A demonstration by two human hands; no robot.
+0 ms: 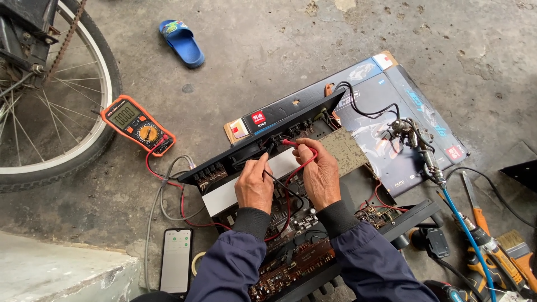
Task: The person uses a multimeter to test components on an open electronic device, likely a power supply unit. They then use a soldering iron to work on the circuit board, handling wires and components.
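Note:
An open black amplifier chassis lies on the concrete floor, its brown circuit boards exposed. My left hand holds a black test probe, its tip down in the chassis behind the front panel. Close beside it, my right hand holds a red test probe pointing at the same area. Red and black leads run left to an orange multimeter lying on the floor.
A bicycle wheel stands at the left, a blue sandal beyond. A flattened cardboard box lies under the chassis. A phone and tape roll lie near my left sleeve. A screwdriver, brush and blue hose lie right.

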